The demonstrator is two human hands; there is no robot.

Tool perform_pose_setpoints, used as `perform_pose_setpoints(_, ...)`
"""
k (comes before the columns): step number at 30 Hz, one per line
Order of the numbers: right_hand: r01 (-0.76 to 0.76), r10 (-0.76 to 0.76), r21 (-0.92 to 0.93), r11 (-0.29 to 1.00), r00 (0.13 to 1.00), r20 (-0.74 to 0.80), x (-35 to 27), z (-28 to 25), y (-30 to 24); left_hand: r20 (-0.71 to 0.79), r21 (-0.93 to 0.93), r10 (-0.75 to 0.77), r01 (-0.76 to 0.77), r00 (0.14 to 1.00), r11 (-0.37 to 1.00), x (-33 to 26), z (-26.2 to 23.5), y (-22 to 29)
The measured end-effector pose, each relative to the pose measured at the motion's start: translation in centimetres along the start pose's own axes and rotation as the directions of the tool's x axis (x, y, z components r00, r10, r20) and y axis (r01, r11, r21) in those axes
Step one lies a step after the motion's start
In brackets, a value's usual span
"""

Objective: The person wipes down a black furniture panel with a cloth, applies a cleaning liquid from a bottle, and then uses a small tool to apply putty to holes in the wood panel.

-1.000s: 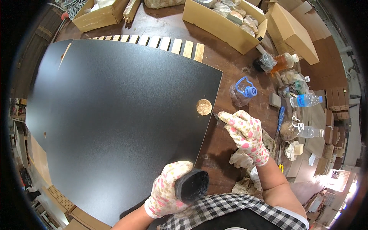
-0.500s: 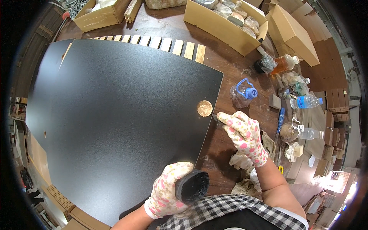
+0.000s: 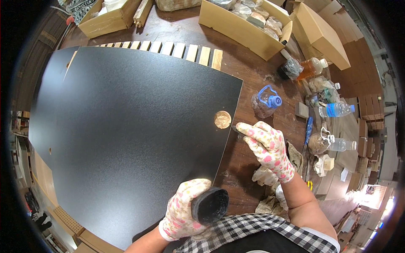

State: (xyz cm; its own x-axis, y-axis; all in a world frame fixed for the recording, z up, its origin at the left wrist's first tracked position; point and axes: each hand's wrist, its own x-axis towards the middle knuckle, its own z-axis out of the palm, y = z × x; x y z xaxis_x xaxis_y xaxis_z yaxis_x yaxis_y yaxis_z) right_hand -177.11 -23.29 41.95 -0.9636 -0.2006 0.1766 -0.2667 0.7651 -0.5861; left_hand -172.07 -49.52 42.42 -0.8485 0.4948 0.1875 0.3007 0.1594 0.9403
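My left hand [image 3: 181, 213], in a white glove with a pink flower print, is closed round a black cup-like container [image 3: 210, 206]. The cup's round dark face is turned toward the right. My right hand [image 3: 268, 148], gloved alike, pinches a small, thin, dark blade-like tool [image 3: 236, 130]. The tool's tip is at the right edge of a large black panel [image 3: 139, 122], close beside a round recess [image 3: 222, 119] with a bare wood-coloured bottom. How far the tool runs inside the fingers is hidden.
Wooden strips [image 3: 204, 56] stick out beyond the panel's far edge. A blue-handled clear bottle [image 3: 265, 104] stands right of the panel. Further right lie several bottles, a grey block [image 3: 301, 110] and a blue-handled tool [image 3: 309, 128]. Rags [image 3: 266, 177] lie by my right wrist; cardboard boxes [image 3: 244, 31] stand behind.
The whole view has shifted slightly, so the panel and boxes sit a little differently in the picture. Both hands keep their grips and nearly the same places.
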Motion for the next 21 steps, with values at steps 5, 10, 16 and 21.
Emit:
perform_pose_setpoints(5,-0.024,0.024,0.063,0.998,1.000,0.006,-0.2,0.2,-0.3,0.004,0.012,-0.001,0.001,1.000,1.000,0.2,-0.1,0.3)
perform_pose_setpoints(10,-0.005,0.010,0.247,0.969,1.000,-0.016,-0.1,0.6,-0.6,0.023,0.042,-0.015,0.014,1.000,0.999,0.3,-0.2,0.4)
perform_pose_setpoints(16,-0.014,0.014,0.199,0.980,1.000,0.002,-0.6,0.7,-0.9,0.007,0.029,-0.018,0.018,1.000,0.999,-0.1,0.0,0.1)
perform_pose_setpoints(21,0.025,-0.024,0.019,1.000,0.999,-0.039,-0.4,1.3,-0.9,0.018,0.019,-0.040,0.039,0.999,0.999,-0.2,0.0,-0.1)
